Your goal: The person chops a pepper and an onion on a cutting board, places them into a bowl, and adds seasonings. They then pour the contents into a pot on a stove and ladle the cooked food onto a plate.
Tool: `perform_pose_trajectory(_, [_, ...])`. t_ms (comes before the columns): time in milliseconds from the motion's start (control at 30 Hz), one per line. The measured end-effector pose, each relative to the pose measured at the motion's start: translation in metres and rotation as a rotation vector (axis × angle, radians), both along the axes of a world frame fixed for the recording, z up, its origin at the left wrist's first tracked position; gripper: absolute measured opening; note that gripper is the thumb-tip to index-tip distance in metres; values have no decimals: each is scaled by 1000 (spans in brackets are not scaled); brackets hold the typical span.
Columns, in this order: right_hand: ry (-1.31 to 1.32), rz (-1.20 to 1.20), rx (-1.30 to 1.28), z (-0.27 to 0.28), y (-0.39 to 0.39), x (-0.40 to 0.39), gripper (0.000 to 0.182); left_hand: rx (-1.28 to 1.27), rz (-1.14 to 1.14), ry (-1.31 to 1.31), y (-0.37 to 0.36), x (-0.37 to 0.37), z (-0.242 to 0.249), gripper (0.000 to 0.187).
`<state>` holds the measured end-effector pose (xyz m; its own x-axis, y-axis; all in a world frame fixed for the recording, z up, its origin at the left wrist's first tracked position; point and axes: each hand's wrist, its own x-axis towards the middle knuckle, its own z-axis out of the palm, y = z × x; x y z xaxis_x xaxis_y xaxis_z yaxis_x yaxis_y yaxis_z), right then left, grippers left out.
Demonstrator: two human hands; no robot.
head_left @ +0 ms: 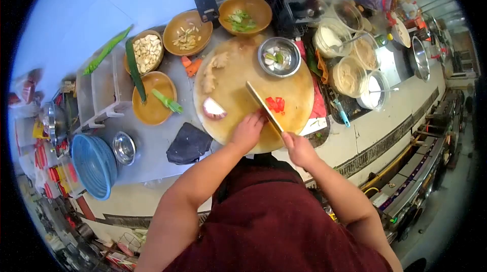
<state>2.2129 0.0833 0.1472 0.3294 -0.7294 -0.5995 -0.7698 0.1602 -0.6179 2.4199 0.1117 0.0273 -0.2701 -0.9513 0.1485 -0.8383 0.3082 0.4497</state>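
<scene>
My right hand is wrapped round the handle of a kitchen knife, whose blade points away across a round cutting board. Close against the blade's left side, my left hand has its fingers curled down on the board; what lies under the fingertips is hidden, with only a little red showing. Cut red pepper pieces lie just right of the blade. On the board's left are a piece of onion and a knob of ginger. A steel bowl of chopped scallion stands at the board's back right.
Brown bowls hold garlic cloves, sliced pieces and chopped greens. A plate carries a scallion piece. A dark cloth and blue basket sit left. Seasoning tubs stand right.
</scene>
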Motion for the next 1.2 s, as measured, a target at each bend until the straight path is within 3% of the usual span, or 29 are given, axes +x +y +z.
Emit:
perform_pose_trajectory(67, [0, 17, -4, 7, 1, -10, 47, -10, -107, 16, 3, 16, 2, 32])
perform_pose_trajectory(133, [10, 90, -19, 23, 7, -23, 47, 91, -243, -140, -8, 29, 15, 32])
perform_pose_trajectory(367, [78, 212, -42, -7, 2, -2, 45, 194, -165, -234, -6, 31, 19, 30])
perform_pose_trajectory(467, [43, 133, -41, -1, 4, 3, 43, 1, -9, -63, 9, 17, -3, 26])
perform_pose_trajectory(567, [5, 38, -19, 15, 15, -6, 43, 106, 205, 22, 6, -3, -9, 26])
perform_pose_trajectory(667, [79, 79, -1, 20, 24, -6, 45, 80, 74, -179, 2, -4, -4, 30])
perform_pose_trajectory(800, [42, 96, -41, -11, 6, 12, 46, 47, 122, -37, 6, 5, -9, 31])
perform_pose_trajectory(900, [-10, 83, -10, 0, -3, 2, 46, -7, -42, 37, 10, 20, -2, 31])
perform_pose_trajectory(967, [22, 113, -14, 13, 1, -11, 45, 98, -149, -60, 7, 29, 1, 31])
perform_pose_trajectory(1067, [13, 199, -20, 23, 8, -18, 45, -70, -115, -72, 2, 35, -13, 33])
perform_pose_trajectory(1200, [84, 175, 3, -2, 4, 7, 47, 59, -21, -103, 15, 33, 6, 35])
